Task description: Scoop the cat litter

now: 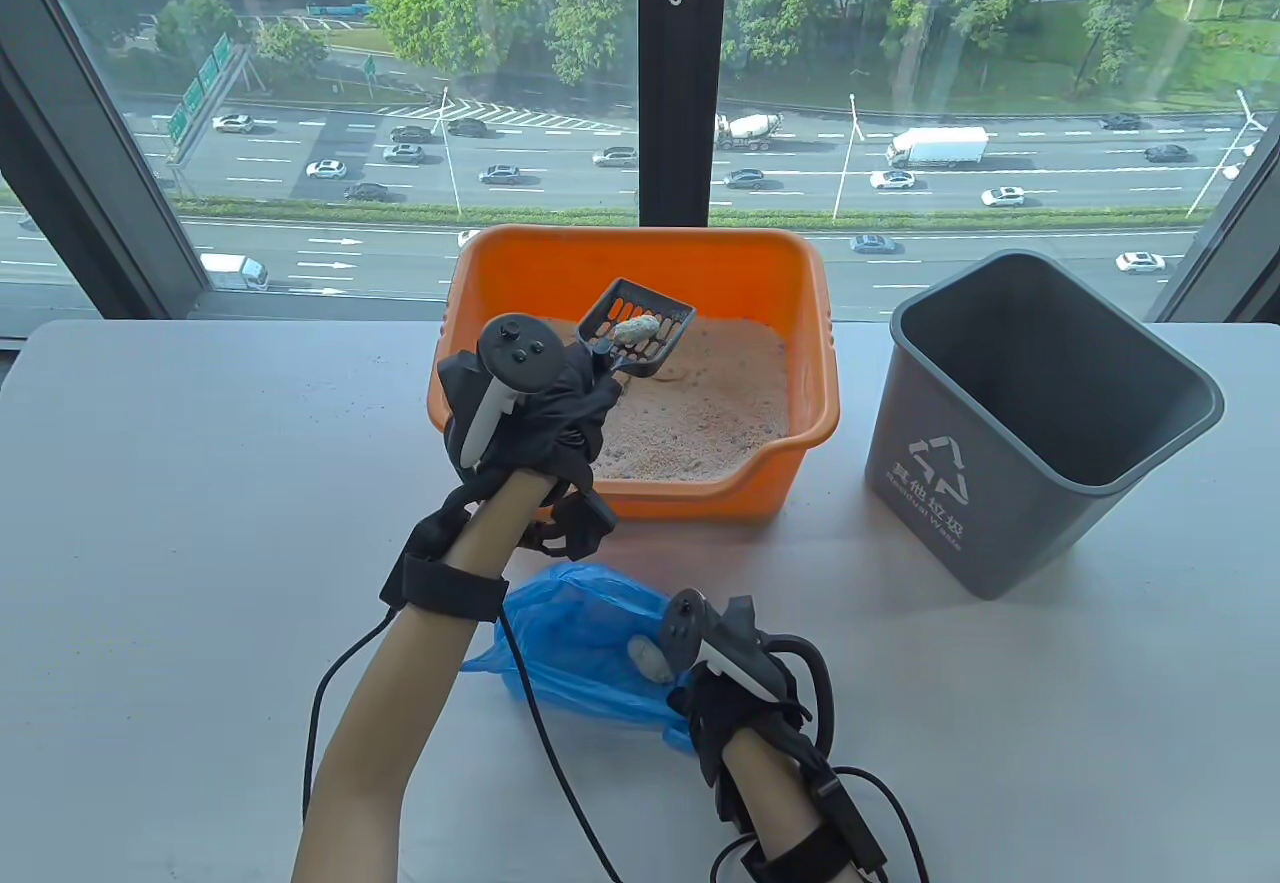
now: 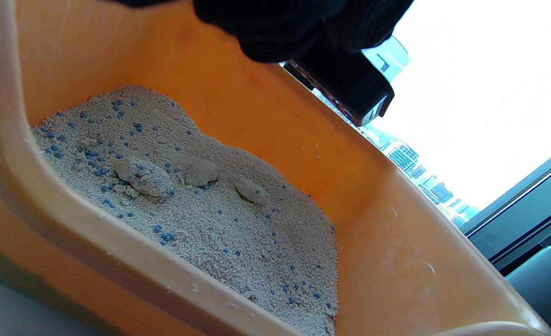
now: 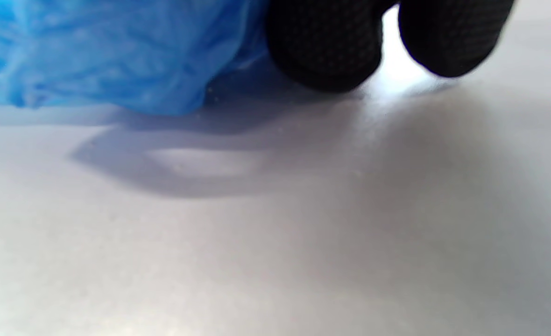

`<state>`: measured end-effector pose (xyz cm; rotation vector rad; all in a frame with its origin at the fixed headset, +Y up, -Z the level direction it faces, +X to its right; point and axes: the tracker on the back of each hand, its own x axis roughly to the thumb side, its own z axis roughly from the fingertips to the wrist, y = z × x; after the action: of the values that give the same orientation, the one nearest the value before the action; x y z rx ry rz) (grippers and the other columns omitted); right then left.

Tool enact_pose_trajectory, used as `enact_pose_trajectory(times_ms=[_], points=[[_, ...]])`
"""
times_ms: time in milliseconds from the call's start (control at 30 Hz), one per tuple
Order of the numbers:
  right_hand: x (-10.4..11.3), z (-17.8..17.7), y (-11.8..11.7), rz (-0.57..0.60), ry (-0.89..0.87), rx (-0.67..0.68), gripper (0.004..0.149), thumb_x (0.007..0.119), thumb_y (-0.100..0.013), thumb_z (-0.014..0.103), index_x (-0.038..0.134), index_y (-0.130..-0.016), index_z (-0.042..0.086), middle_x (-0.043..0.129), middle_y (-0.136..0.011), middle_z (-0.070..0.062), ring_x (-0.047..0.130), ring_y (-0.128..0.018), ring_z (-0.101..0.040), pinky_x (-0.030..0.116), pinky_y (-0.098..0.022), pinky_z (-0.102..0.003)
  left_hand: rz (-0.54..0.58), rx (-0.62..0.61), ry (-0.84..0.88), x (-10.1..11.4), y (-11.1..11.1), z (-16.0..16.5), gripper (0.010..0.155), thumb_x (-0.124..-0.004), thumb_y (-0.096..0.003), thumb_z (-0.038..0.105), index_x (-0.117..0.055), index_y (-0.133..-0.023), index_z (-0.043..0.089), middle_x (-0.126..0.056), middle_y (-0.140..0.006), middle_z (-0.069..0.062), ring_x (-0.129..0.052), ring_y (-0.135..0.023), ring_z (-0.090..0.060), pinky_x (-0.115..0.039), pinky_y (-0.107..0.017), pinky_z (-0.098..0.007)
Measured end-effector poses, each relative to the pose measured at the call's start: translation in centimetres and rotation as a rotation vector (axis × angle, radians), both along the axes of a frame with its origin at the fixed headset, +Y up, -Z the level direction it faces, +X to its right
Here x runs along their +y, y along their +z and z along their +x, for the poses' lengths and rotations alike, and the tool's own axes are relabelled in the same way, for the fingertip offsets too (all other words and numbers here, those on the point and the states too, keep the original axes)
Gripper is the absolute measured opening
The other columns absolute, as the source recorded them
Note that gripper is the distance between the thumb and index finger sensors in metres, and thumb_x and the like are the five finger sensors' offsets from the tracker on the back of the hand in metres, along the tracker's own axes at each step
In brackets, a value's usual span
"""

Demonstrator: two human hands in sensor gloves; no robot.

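Observation:
An orange litter box (image 1: 800,343) holds pale litter (image 1: 700,393) with blue specks. My left hand (image 1: 545,403) grips the handle of a black slotted scoop (image 1: 640,328), held above the litter with a pale clump (image 1: 635,328) in it. In the left wrist view the scoop (image 2: 350,88) hangs over the box (image 2: 257,112), and three clumps (image 2: 201,171) lie in the litter (image 2: 238,233). My right hand (image 1: 705,688) holds the edge of a blue plastic bag (image 1: 580,633) on the table; a pale lump (image 1: 648,658) sits in the bag. In the right wrist view my fingertips (image 3: 324,44) touch the bag (image 3: 116,51).
A grey waste bin (image 1: 1040,423) stands empty at the right of the litter box. The white table (image 1: 200,483) ends at a large window behind the box. Glove cables (image 1: 540,743) trail across the table's near side.

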<state>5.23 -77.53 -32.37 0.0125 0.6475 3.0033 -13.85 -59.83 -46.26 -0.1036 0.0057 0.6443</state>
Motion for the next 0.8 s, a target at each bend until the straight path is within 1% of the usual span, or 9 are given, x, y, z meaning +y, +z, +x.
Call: enact_pose_trajectory(times_ms=[33, 133, 333, 433, 467, 567, 667, 800], points=[[0.0, 0.0, 0.0, 0.000, 0.001, 0.000, 0.073, 0.080, -0.036, 0.042, 0.047, -0.097, 0.020, 0.069, -0.075, -0.015, 0.085, -0.038, -0.010, 0.076, -0.035, -0.039, 0.035, 0.014, 0.026, 0.0, 0.1, -0.1, 0.064, -0.071, -0.0542, 0.040, -0.048, -0.107, 0.012, -0.085, -0.070, -0.003, -0.088, -0.026, -0.005, -0.079, -0.026, -0.028], [0.0, 0.0, 0.0, 0.000, 0.001, 0.000, 0.073, 0.080, -0.036, 0.042, 0.047, -0.097, 0.020, 0.069, -0.075, -0.015, 0.085, -0.038, -0.010, 0.076, -0.035, -0.039, 0.000, 0.002, 0.015, 0.2, 0.5, -0.7, 0.064, -0.070, -0.0545, 0.040, -0.047, -0.108, 0.013, -0.084, -0.070, -0.003, -0.088, -0.026, -0.004, -0.079, -0.027, -0.028], [0.0, 0.0, 0.0, -0.002, 0.000, -0.001, 0.073, 0.080, -0.036, 0.042, 0.047, -0.097, 0.020, 0.069, -0.075, -0.015, 0.085, -0.038, -0.011, 0.076, -0.035, -0.039, -0.009, -0.019, 0.041, 0.4, 2.0, -2.1, 0.064, -0.070, -0.0544, 0.040, -0.048, -0.108, 0.012, -0.085, -0.070, -0.003, -0.088, -0.026, -0.005, -0.079, -0.027, -0.028], [0.0, 0.0, 0.0, -0.002, 0.001, -0.001, 0.073, 0.080, -0.036, 0.042, 0.047, -0.097, 0.020, 0.069, -0.075, -0.015, 0.085, -0.038, -0.011, 0.076, -0.035, -0.039, -0.029, -0.066, 0.068, 0.5, 3.4, -3.0, 0.064, -0.071, -0.0541, 0.039, -0.049, -0.107, 0.013, -0.085, -0.070, -0.004, -0.088, -0.026, -0.005, -0.079, -0.027, -0.028], [0.0, 0.0, 0.0, -0.002, 0.001, -0.001, 0.073, 0.080, -0.036, 0.042, 0.047, -0.097, 0.020, 0.069, -0.075, -0.015, 0.085, -0.038, -0.011, 0.076, -0.035, -0.039, -0.038, -0.090, 0.075, 0.6, 4.1, -3.5, 0.064, -0.072, -0.0540, 0.039, -0.049, -0.107, 0.013, -0.085, -0.069, -0.004, -0.089, -0.026, -0.006, -0.079, -0.027, -0.028], [0.0, 0.0, 0.0, -0.004, -0.004, -0.002, 0.073, 0.081, -0.036, 0.042, 0.047, -0.097, 0.020, 0.069, -0.075, -0.015, 0.085, -0.038, -0.010, 0.076, -0.035, -0.039, -0.031, -0.112, 0.080, 0.7, 6.1, -4.6, 0.064, -0.073, -0.0535, 0.039, -0.051, -0.107, 0.013, -0.086, -0.069, -0.004, -0.089, -0.025, -0.006, -0.079, -0.026, -0.029], [0.0, 0.1, 0.0, -0.004, -0.011, -0.002, 0.073, 0.081, -0.036, 0.042, 0.047, -0.097, 0.020, 0.069, -0.074, -0.015, 0.085, -0.038, -0.010, 0.076, -0.035, -0.039, -0.033, -0.139, 0.069, 0.7, 8.6, -6.2, 0.063, -0.075, -0.0530, 0.039, -0.054, -0.107, 0.013, -0.087, -0.068, -0.005, -0.090, -0.024, -0.007, -0.080, -0.026, -0.029], [0.0, 0.1, 0.0, -0.007, -0.014, -0.001, 0.073, 0.081, -0.036, 0.042, 0.046, -0.097, 0.020, 0.069, -0.074, -0.015, 0.085, -0.038, -0.010, 0.076, -0.035, -0.039, -0.088, -0.173, 0.053, 0.0, 11.5, -8.2, 0.063, -0.078, -0.0522, 0.039, -0.057, -0.106, 0.014, -0.089, -0.067, -0.005, -0.090, -0.024, -0.008, -0.080, -0.026, -0.030]])
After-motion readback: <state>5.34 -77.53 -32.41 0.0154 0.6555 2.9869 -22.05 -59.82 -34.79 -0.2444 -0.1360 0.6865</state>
